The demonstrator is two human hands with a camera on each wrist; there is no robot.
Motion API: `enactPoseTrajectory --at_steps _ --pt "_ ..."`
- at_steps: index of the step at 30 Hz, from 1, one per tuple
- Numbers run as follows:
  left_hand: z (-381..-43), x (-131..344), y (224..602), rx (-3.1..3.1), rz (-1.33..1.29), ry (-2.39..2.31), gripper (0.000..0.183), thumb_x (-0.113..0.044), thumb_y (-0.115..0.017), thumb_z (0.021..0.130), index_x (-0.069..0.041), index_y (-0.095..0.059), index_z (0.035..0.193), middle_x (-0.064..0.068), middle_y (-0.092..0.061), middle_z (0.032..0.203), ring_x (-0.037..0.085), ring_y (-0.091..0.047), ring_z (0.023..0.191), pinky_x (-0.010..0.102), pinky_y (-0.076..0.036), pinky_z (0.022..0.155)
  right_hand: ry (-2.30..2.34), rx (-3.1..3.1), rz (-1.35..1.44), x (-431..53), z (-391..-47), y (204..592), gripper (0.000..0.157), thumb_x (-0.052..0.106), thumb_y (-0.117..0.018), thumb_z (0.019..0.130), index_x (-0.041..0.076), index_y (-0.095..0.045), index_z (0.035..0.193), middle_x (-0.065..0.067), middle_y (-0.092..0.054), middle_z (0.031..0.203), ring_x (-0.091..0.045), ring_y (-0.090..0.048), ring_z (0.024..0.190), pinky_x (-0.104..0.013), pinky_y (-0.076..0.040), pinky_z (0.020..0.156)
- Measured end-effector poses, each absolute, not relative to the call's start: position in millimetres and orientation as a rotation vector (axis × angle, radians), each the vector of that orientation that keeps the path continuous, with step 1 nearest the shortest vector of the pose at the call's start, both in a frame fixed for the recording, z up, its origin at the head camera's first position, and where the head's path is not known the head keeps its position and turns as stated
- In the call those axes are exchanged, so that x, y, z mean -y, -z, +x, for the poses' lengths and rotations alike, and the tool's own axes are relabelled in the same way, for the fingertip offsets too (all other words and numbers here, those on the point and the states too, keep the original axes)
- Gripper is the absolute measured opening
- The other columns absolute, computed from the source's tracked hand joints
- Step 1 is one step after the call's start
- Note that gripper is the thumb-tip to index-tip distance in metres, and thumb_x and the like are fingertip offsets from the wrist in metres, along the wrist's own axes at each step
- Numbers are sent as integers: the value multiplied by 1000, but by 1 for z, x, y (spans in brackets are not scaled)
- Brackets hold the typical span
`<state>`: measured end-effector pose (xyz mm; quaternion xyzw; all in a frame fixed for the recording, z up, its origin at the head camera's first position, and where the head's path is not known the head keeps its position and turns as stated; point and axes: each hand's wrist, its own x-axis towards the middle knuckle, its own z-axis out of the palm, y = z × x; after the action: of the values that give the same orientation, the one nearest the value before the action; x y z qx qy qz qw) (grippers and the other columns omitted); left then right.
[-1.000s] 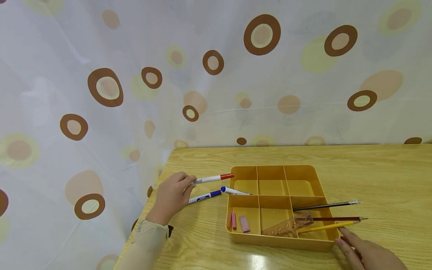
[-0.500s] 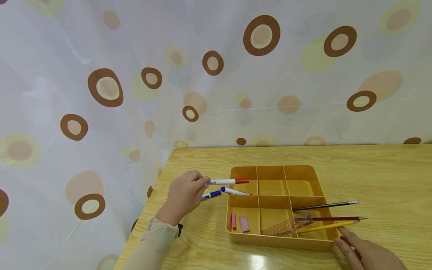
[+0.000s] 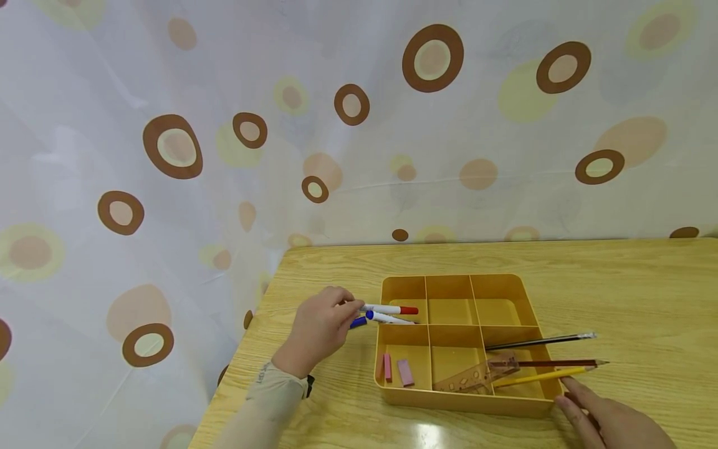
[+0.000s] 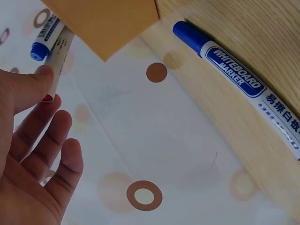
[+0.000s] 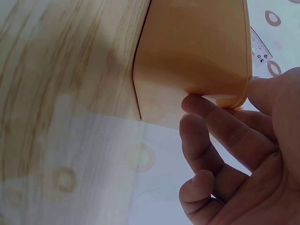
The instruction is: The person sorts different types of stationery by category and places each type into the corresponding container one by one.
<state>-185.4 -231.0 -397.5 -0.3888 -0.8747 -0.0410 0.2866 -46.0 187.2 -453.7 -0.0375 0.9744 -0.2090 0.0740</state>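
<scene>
My left hand point(image 3: 322, 324) pinches a white whiteboard marker with a red cap point(image 3: 389, 309) between thumb and fingers. Its capped end reaches over the back-left compartment of an orange divided tray point(image 3: 465, 402). Just below it, a blue-capped marker point(image 3: 389, 318) leans over the tray's left wall. A second blue-capped whiteboard marker point(image 4: 234, 70) lies on the table, partly hidden by the left hand in the head view. At the tray's front-right corner, my right hand point(image 3: 614, 418) grips the wall, thumb by the rim and a finger against the outer side.
Two pink erasers point(image 3: 405, 372) lie in the front-left compartment. A clear brownish ruler point(image 3: 468, 378) slants across the front compartments. A black pencil point(image 3: 544, 342), a dark red pencil point(image 3: 566, 363) and a yellow pencil point(image 3: 546, 377) overhang the right wall. Behind the wooden table point(image 3: 628, 287) hangs a patterned sheet.
My left hand has moved right with the red-capped marker, bringing its cap over the back-left compartment and lower. The right hand and the tray stay in place.
</scene>
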Motion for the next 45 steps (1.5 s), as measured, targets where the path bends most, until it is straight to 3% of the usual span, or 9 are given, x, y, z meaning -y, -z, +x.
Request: enactPoseTrajectory --at_steps 16,36,45 --pt "-183 224 400 2339 -1079 168 27 -19 -76 85 -14 -74 111 -4 -71 104 12 -64 94 27 -54 81 615 -2892 -91 -185 -47 449 61 41 -41 103 -10 -45 137 -26 -69 101 -37 -68 82 -51 -54 66" --pt "-177 238 406 2393 -1027 161 31 -18 -77 83 -12 -73 113 0 -72 105 16 -65 95 31 -54 84 659 -2986 -110 -185 -43 454 56 35 -46 102 -11 -49 134 -24 -70 95 -34 -69 76 -49 -54 61" --pt "-172 267 422 2562 -816 90 40 -30 -73 86 -13 -68 122 1 -73 102 20 -64 95 38 -53 85 653 -2993 -105 -185 -43 454 55 35 -47 102 -11 -50 133 -22 -71 91 -33 -68 73 -48 -54 59"
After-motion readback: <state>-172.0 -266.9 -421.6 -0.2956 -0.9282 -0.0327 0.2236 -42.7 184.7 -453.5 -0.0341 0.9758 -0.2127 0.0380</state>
